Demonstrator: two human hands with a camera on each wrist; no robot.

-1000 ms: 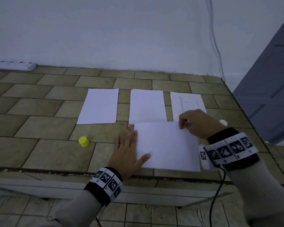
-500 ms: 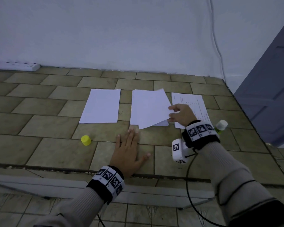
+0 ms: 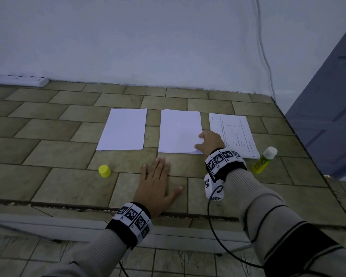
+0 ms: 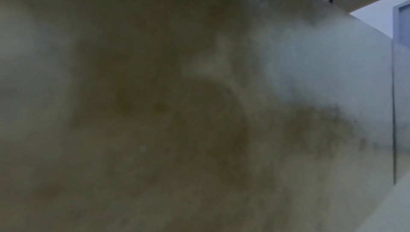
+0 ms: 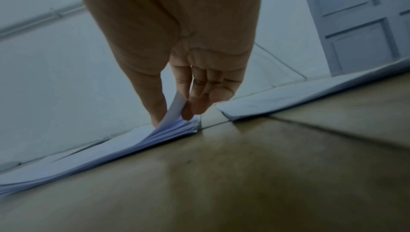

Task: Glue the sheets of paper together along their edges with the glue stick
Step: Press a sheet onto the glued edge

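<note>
Three lots of paper lie side by side on the tiled floor: a blank sheet (image 3: 123, 129) at the left, a blank middle stack (image 3: 178, 129) and a printed stack (image 3: 233, 132) at the right. My right hand (image 3: 207, 141) pinches the near right corner of the middle stack's top sheet (image 5: 175, 113) between thumb and fingers, lifting it slightly. My left hand (image 3: 158, 182) lies flat on bare tile in front of the middle stack, fingers spread. The glue stick (image 3: 264, 159), yellow with a white end, lies right of my right wrist. Its yellow cap (image 3: 104, 171) stands to the left.
A white wall (image 3: 168, 47) closes the far side, with a power strip (image 3: 18, 80) along its foot at the left. A blue-grey door (image 3: 332, 106) stands at the right. A floor step edge (image 3: 68, 206) runs under my wrists. The left wrist view is blurred against the tile.
My right hand carried a blank sheet from the tile in front of me back onto the middle stack, where it now lies squared up. The left hand stayed flat on the floor.
</note>
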